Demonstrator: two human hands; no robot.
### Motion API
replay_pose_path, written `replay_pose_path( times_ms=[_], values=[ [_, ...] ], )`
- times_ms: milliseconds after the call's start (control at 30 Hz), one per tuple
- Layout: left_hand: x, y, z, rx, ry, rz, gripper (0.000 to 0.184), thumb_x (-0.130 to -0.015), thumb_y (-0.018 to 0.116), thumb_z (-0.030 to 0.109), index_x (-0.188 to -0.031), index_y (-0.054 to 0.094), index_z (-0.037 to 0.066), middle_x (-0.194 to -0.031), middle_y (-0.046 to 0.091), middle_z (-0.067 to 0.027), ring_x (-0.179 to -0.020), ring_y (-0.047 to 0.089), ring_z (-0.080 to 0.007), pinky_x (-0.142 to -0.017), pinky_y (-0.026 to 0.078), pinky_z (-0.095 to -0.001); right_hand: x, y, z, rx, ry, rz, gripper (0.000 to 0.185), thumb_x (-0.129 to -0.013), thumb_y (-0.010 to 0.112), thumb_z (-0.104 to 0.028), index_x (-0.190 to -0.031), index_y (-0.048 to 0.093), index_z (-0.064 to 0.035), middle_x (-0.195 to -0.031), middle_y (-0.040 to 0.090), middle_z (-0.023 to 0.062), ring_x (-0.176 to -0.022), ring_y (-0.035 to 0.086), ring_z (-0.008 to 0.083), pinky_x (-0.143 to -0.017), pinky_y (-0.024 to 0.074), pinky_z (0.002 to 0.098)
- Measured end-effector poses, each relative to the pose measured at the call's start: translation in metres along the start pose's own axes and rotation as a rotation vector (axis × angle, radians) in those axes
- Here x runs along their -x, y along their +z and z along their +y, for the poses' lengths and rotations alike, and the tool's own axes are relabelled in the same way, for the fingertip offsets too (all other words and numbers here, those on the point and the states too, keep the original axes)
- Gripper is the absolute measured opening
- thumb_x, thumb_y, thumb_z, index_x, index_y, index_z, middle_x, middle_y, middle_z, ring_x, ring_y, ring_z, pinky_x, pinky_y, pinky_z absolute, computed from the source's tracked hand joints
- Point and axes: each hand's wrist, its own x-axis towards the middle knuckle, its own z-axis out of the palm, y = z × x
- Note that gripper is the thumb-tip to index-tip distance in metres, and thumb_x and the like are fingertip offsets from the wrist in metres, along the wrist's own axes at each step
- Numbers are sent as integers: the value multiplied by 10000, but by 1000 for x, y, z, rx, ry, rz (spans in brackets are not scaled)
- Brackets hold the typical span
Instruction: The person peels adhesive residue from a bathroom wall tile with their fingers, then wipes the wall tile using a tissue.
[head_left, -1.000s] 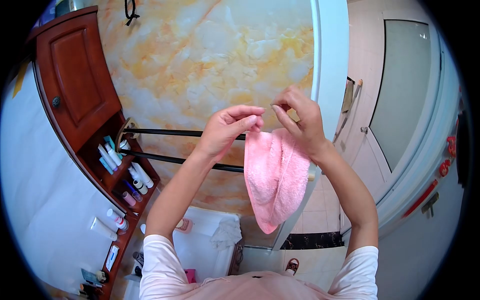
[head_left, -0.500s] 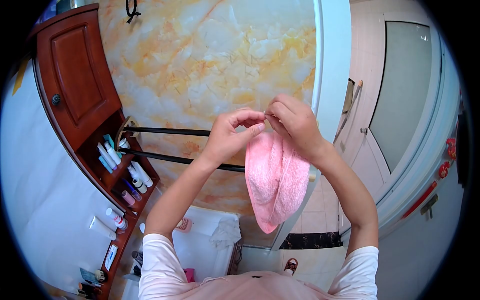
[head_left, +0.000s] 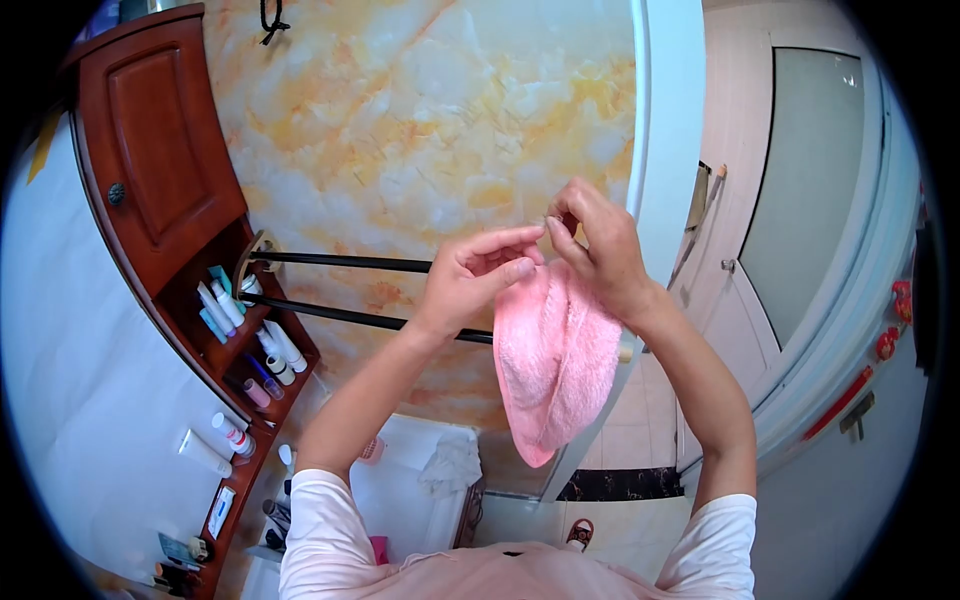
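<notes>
Two bare hands met my view above a pink towel (head_left: 555, 375), which hung at the right end of the black rails (head_left: 350, 317) on the marbled wall (head_left: 420, 120). I saw the left hand (head_left: 482, 275) partly open, its fingers bent loosely together and its thumb apart below them. The right hand (head_left: 600, 250) was bent, thumb and forefinger close together beside the left fingertips; from my end I could not tell whether they pinched anything small. The towel hung just below both hands, its top edge partly behind them, its lower end narrowing to a rounded point.

To the left I had a reddish wooden cabinet (head_left: 158, 145) with a round knob, and below it open shelves (head_left: 240, 350) holding bottles and tubes. Under the rails I made out a white basin (head_left: 400, 510) with a pale crumpled cloth (head_left: 450, 467) at its right side. On the right, a white door frame (head_left: 670, 130) stood just beside the towel.
</notes>
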Motion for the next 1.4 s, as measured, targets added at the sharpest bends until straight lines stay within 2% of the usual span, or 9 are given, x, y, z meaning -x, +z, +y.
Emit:
replay_pose_path(
  times_ms=[67,167,267,367,500,700,800,1000,1400],
  values=[
    [1,-2,-2,-125,142,18,412,-903,644,-32,-1312,598,5,-1039,667,-87,-988,626,-149,-888,502,-295,1,1,3,9,40,12,116,-849,626,-32,-897,522,-11,-824,552,145,-701,588,318,-614,457,403],
    [2,-6,-2,-304,337,57,290,-885,653,-60,-1169,644,-3,-1022,664,-102,-966,627,-161,-864,508,-299,-1,0,1,-10,66,-3,106,-849,622,-25,-895,527,-8,-820,555,150,-705,595,316,-619,462,401],
    [-1,-11,-4,-160,388,177,139,-884,646,-77,-990,619,9,-1016,665,-113,-929,634,-171,-841,515,-304,-2,0,0,-5,82,-21,97,-850,623,-23,-883,533,-11,-816,558,147,-696,594,311,-619,464,393],
    [-3,-31,-3,-20,246,337,123,-898,645,-61,-897,560,28,-991,672,-113,-884,642,-163,-829,520,-289,-3,0,-2,-11,86,-36,99,-848,626,-18,-875,531,-11,-805,558,138,-689,595,298,-615,468,376],
    [-15,-63,-4,-138,210,522,86,-912,660,-10,-948,586,18,-927,682,-89,-842,653,-132,-796,535,-262,-3,1,-2,-22,73,-45,103,-847,632,-16,-863,530,-8,-798,558,131,-679,595,278,-603,468,359],
    [-22,-93,-2,-726,178,611,118,-888,673,8,-1001,676,-30,-940,688,-71,-849,658,-131,-779,523,-269,-4,0,-6,-21,82,-65,94,-850,635,-13,-864,542,-3,-803,564,132,-683,608,271,-607,477,352],
    [-32,-95,1,-965,346,582,176,-853,682,1,-1025,692,-34,-948,686,-89,-852,665,-180,-770,516,-287,-2,1,-4,-33,77,-59,91,-850,637,-11,-872,549,-1,-806,566,134,-691,616,272,-615,484,352],
    [-36,-94,-3,-1252,424,602,179,-825,703,8,-1003,705,-10,-953,668,-135,-837,656,-276,-741,509,-312,-3,0,-3,-39,70,-72,89,-853,637,-7,-875,551,1,-807,565,139,-693,617,274,-615,488,354],
    [-33,-96,-3,-1090,343,573,116,-808,701,2,-921,710,-24,-910,674,-137,-802,668,-251,-727,520,-303,-3,0,-4,-40,57,-78,88,-854,635,1,-875,550,0,-800,555,137,-692,613,267,-615,489,346]
  ],
)
